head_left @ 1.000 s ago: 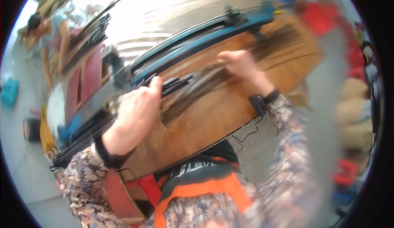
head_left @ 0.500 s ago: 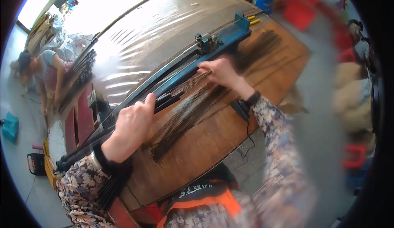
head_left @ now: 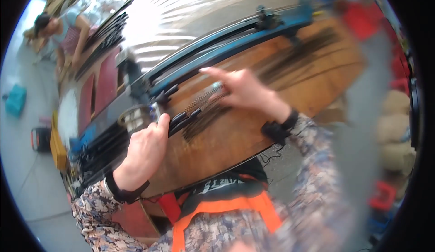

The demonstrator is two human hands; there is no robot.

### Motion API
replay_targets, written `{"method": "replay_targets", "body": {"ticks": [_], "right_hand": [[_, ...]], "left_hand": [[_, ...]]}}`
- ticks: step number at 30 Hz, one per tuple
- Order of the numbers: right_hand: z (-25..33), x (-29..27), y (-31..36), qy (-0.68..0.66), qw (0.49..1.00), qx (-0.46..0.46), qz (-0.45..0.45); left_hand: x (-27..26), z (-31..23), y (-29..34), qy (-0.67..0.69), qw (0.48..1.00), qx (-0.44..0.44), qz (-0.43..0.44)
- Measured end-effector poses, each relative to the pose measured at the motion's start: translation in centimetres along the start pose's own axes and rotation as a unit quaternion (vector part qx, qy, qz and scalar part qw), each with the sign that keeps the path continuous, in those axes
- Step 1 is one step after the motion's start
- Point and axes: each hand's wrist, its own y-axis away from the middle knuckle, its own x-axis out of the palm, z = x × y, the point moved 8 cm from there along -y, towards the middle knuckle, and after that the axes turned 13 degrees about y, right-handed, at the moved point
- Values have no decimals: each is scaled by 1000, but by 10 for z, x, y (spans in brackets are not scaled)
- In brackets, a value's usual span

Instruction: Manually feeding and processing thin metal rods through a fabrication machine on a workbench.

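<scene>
My left hand (head_left: pixel 147 147) is closed around several thin black tubes (head_left: pixel 185 121), its thumb lying along the top. Thin coiled metal springs (head_left: pixel 206 99) run from the tube ends toward my right hand (head_left: pixel 249 91). That hand is blurred; its index finger stretches out to the left, apart from the thumb. The spring ends meet it between thumb and index finger, seemingly against the palm. Under the held springs, a bundle of long dark springs (head_left: pixel 204 126) lies on the wooden tabletop (head_left: pixel 217 154).
A long blue rail fixture (head_left: pixel 204 59) with a metal carriage (head_left: pixel 269 20) crosses the table behind my hands. A machine part (head_left: pixel 135 116) stands beside my left hand. More dark springs (head_left: pixel 301 55) lie at the right. Another person (head_left: pixel 65 32) bends over at the far left.
My right hand has lowered and opened from its pinch on the springs, its index finger now extended. Less spring length shows beyond the tubes. The whole view has shifted.
</scene>
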Motion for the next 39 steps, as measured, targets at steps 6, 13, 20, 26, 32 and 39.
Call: {"method": "replay_targets", "body": {"ticks": [6, 13, 20, 26, 32, 39], "right_hand": [[32, 36, 20, 95, 985, -119, 78], [86, 75, 36, 191, 952, -183, 151], [39, 75, 48, 231, 954, -110, 154], [9, 52, 54, 145, 982, -50, 106], [20, 53, 77, 217, 953, -156, 145], [15, 59, 93, 22, 985, -15, 173]], "left_hand": [[18, 0, 18, 21, 1000, -7, 15], [48, -11, 34, 91, 996, 20, 10], [75, 13, 54, 101, 994, -13, -24], [86, 18, 65, 133, 989, -38, -48], [108, 23, 74, 155, 986, -67, 2], [141, 5, 68, 260, 961, -73, -48]]}}
